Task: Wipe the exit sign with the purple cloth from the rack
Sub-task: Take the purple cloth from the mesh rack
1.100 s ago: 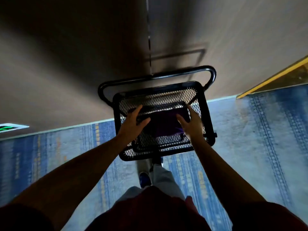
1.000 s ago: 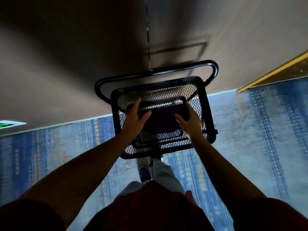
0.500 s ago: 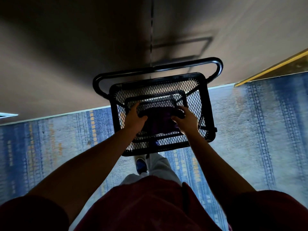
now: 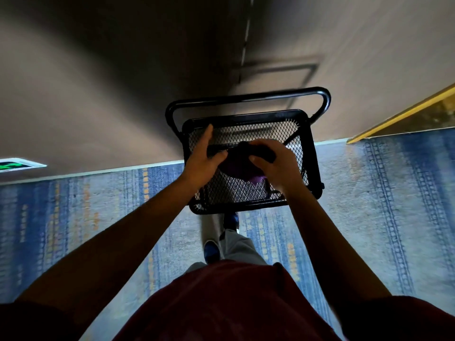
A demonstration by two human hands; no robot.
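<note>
1. The right hand (image 4: pixel 275 166) has its fingers curled round the bunched purple cloth (image 4: pixel 242 166), gripping it over the rack (image 4: pixel 312 153).
2. The left hand (image 4: pixel 203 159) touches the cloth's other side, forefinger straight, thumb against the fabric.
3. The black mesh rack stands on blue carpet (image 4: pixel 384 193) by the wall.
4. Far left, low on the wall, the exit sign (image 4: pixel 14 165) glows green (its lettering is too blurred to read).

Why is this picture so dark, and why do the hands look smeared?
Head view: the wall is dim and shadowed; the right hand holding the purple cloth is motion-blurred; the wide lens bends the carpet edge; the exit sign glows green.
</note>
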